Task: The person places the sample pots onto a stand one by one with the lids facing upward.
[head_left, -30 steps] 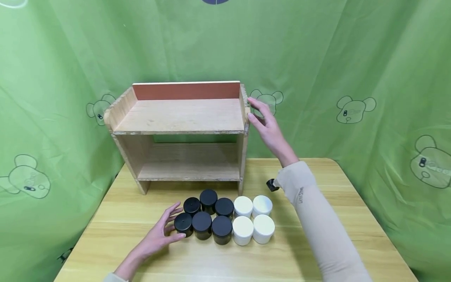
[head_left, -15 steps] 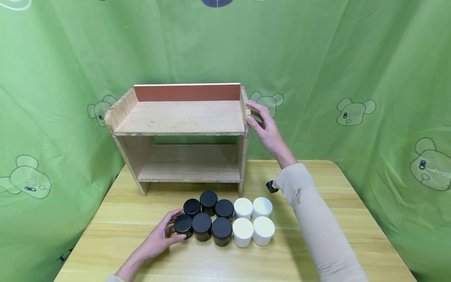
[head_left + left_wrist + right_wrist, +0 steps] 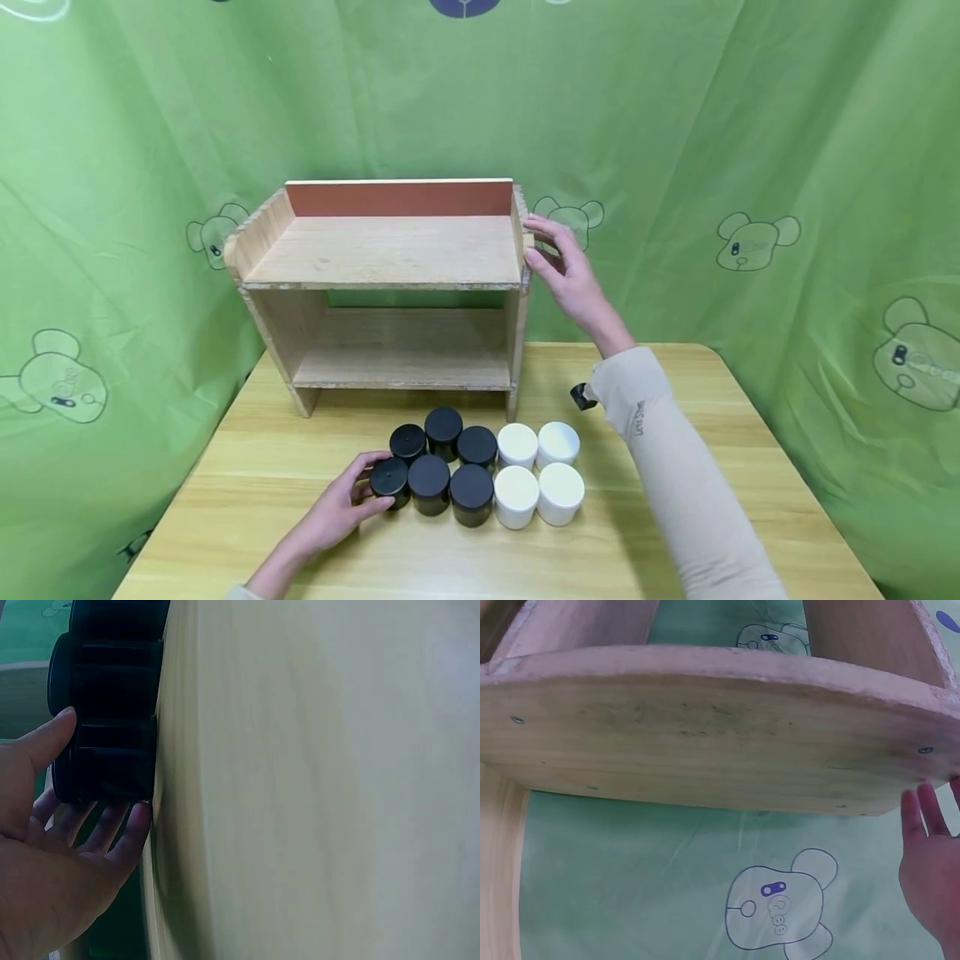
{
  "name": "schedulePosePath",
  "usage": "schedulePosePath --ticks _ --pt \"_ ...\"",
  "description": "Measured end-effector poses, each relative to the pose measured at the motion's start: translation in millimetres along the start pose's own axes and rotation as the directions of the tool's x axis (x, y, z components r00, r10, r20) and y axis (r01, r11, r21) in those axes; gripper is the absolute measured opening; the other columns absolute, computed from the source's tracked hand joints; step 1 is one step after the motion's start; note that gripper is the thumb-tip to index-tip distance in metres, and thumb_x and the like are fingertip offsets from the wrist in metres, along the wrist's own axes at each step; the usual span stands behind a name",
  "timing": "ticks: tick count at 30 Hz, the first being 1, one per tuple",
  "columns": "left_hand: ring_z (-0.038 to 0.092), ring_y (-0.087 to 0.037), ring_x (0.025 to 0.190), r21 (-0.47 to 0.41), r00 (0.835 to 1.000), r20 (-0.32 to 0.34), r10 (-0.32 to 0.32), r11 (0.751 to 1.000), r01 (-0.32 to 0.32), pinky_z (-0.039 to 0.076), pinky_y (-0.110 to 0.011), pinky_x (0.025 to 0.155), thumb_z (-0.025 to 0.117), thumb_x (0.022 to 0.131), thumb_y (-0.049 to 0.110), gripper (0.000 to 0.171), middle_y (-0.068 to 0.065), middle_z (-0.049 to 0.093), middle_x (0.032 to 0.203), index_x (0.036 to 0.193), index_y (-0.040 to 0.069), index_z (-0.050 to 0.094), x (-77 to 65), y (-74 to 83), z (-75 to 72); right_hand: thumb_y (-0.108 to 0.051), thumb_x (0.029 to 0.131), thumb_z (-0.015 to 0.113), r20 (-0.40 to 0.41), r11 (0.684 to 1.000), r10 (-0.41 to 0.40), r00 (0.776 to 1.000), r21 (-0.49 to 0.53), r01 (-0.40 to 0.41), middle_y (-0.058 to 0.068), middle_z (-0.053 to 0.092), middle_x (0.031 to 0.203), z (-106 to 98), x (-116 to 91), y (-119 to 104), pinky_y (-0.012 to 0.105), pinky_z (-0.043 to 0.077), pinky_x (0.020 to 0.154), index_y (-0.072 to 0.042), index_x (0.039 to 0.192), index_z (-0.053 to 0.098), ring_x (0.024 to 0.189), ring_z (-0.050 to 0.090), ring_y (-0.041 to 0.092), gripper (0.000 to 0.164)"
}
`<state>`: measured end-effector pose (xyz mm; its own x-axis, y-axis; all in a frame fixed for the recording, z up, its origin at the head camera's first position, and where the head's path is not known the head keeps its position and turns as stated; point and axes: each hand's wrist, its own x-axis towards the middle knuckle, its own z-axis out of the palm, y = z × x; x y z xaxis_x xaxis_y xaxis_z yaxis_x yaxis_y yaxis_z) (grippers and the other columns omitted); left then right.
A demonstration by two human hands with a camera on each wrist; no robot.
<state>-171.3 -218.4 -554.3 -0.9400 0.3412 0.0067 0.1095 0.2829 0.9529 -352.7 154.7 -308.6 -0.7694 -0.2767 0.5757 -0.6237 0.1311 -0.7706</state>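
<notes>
"What's changed on your feed?"

"Nearest me, the left hand [image 3: 333, 508] has drawn in: its fingers now curl round the end black jar [image 3: 389, 478], upright on the counter [image 3: 420, 567]."

"And farther off?"

"The right hand [image 3: 576, 283] has come in too, fingers loose, grasping nothing, tips at the side of the shelf [image 3: 382, 250]. I'd judge the jar secured but not lifted, the shelf merely touched."

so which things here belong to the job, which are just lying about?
In the job:
front-left black jar, left hand around it
wooden shelf, right hand at its side
probably the other black jars and the white jars

Just there, apparently:
table
green curtain
</notes>
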Motion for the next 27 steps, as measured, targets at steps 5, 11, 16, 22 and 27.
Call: schedulePosePath --ticks 5,11,16,22,27 --pt "0.063 -0.039 0.125 -0.018 1.000 0.011 0.003 1.000 -0.003 0.056 -0.024 0.097 0.077 0.093 0.015 0.065 -0.026 0.049 0.148 0.151 0.015 0.046 0.5 -1.1 -0.4 -0.004 0.103 0.057 0.023 0.999 -0.036 0.999 0.020 0.035 0.012 0.033 0.165 -2.5 3.9 -3.0 0.050 0.023 0.129 0.000 0.150 0.048 0.154 0.031 0.027 0.048" --pt "0.062 -0.039 0.125 -0.031 1.000 0.020 0.015 0.999 -0.015 0.056 -0.024 0.096 0.076 0.094 0.015 0.065 -0.026 0.048 0.148 0.151 0.013 0.046 0.3 -1.4 -1.1 -0.005 0.104 0.056 0.038 0.999 -0.029 0.999 0.020 0.028 0.011 0.036 0.163 -3.3 4.5 -0.4 0.046 0.025 0.129 -0.002 0.149 0.049 0.154 0.031 0.025 0.045" --pt "0.062 -0.039 0.125 -0.030 1.000 0.020 0.022 0.999 -0.021 0.056 -0.023 0.097 0.076 0.094 0.014 0.064 -0.026 0.048 0.148 0.151 0.013 0.046 -0.1 -0.7 -1.4 -0.009 0.105 0.057 0.033 1.000 -0.030 0.999 0.002 0.030 0.008 0.034 0.164 -2.4 3.6 1.5 0.048 0.030 0.127 -0.005 0.150 0.049 0.154 0.031 0.026 0.046" --pt "0.063 -0.037 0.124 -0.017 1.000 0.018 0.017 1.000 -0.017 0.057 -0.025 0.096 0.076 0.094 0.014 0.064 -0.026 0.048 0.148 0.150 0.013 0.047 0.1 -0.6 -1.8 -0.010 0.105 0.056 0.035 1.000 -0.023 0.999 -0.014 0.024 0.007 0.033 0.165 -1.8 3.0 2.9 0.053 0.033 0.124 -0.007 0.151 0.047 0.153 0.032 0.026 0.047" --pt "0.063 -0.037 0.124 -0.029 1.000 0.023 0.012 1.000 -0.011 0.057 -0.025 0.096 0.076 0.094 0.014 0.063 -0.026 0.048 0.148 0.150 0.014 0.047 0.8 0.3 -2.3 -0.010 0.106 0.055 0.034 1.000 -0.031 0.999 -0.005 0.031 0.005 0.035 0.165 -2.1 3.7 5.1 0.053 0.033 0.124 -0.008 0.150 0.048 0.152 0.033 0.025 0.045"
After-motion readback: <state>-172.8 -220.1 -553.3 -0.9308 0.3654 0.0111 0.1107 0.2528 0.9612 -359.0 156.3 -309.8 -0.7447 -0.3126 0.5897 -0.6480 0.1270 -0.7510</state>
